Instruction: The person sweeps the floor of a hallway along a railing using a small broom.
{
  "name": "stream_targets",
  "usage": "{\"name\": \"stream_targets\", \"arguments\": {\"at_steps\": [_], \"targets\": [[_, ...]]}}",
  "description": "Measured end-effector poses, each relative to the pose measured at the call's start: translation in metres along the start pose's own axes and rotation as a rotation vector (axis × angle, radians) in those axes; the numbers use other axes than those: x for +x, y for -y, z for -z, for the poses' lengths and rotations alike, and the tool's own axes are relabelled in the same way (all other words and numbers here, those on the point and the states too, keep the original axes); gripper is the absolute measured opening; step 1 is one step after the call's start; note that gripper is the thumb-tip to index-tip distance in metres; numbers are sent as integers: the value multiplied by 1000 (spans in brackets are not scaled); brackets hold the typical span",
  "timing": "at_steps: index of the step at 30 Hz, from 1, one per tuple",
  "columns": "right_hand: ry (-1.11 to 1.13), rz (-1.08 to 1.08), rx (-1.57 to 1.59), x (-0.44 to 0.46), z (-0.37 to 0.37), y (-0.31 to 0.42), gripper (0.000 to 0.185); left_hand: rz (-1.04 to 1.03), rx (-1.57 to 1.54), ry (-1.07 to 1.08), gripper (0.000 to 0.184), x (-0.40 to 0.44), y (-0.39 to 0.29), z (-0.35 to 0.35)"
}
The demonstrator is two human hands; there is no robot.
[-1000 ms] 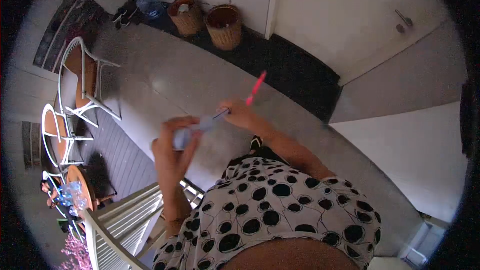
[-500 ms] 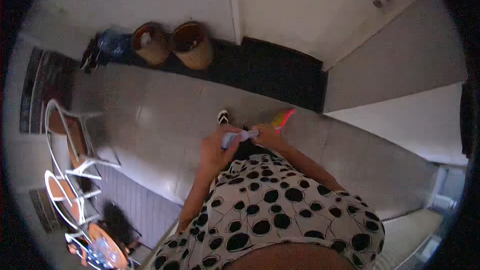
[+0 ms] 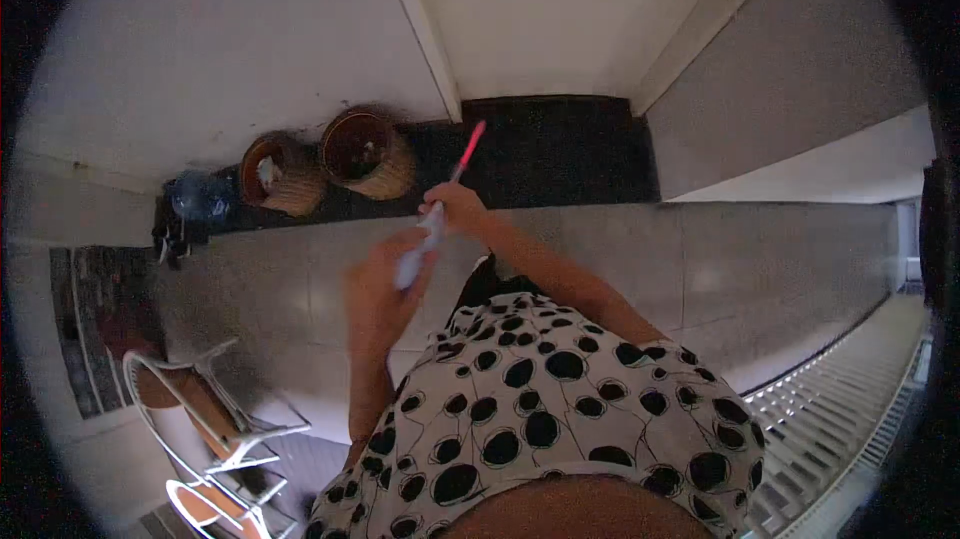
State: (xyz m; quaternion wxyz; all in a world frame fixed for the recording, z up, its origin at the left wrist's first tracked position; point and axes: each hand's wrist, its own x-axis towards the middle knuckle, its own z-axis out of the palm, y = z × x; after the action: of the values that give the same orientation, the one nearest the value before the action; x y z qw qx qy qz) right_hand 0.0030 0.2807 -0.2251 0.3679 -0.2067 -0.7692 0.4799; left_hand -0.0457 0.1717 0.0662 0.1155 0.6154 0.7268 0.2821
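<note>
My left hand (image 3: 378, 284), slightly blurred, is wrapped round the pale, whitish upper end of what looks like a broom (image 3: 418, 254). Farther along, my right hand (image 3: 463, 209) is closed on its handle. Past the right hand a thin bright pink-red end (image 3: 473, 147) shows against the black mat; whether it touches the mat I cannot tell. Fingers hide parts of the handle. Below my hands is my black-and-white patterned top (image 3: 540, 369).
Two wicker baskets (image 3: 370, 164) stand against the wall, beside a large bluish water bottle (image 3: 200, 196). The dark mat (image 3: 560, 149) runs before a white door (image 3: 530, 19). White-framed chairs (image 3: 215, 409) are at lower left, a white slatted rack (image 3: 840, 409) at lower right.
Both hands have moved left and the right hand forward. The pink end has swung from the floor at right to over the mat, now edge-on. My view has turned and shifted.
</note>
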Motion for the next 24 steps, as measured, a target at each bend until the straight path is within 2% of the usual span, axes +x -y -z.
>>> {"name": "stream_targets", "arguments": {"at_steps": [2,4,6,7,9,11,13,14,16,17,20,22,24], "targets": [[-97,12,120,-17,4,-13,25,-106,1,30,21,-4,11,-38],[-144,19,183,-35,17,-7,22,-78,-66,47,20,-11,10,-48],[81,-219,-7,-62,36,10,25,-28,-206,83,19,-17,9,-51],[83,-217,-5,-74,38,6,25,-26,-203,82,19,-20,9,-50],[381,-330,-417,-96,46,-2,30,2,-258,135,18,-23,8,-47],[386,-420,-364,-124,67,-5,32,18,-293,161,18,-27,11,-54],[391,-510,-311,-125,75,4,34,7,-472,68,19,-33,29,-80],[487,-611,-408,-118,81,11,34,1,-561,20,19,-35,35,-87],[679,-812,-604,-93,94,32,36,17,-549,-17,18,-32,43,-82],[683,-815,-606,-85,94,33,36,30,-533,-52,18,-30,49,-77],[491,-477,-615,-56,87,33,36,64,-503,-141,17,-24,47,-50],[554,-487,-651,-29,75,35,32,64,-491,-161,17,-13,36,-22],[378,-286,-559,0,80,74,27,-65,-408,-195,18,-7,22,-1]]}}
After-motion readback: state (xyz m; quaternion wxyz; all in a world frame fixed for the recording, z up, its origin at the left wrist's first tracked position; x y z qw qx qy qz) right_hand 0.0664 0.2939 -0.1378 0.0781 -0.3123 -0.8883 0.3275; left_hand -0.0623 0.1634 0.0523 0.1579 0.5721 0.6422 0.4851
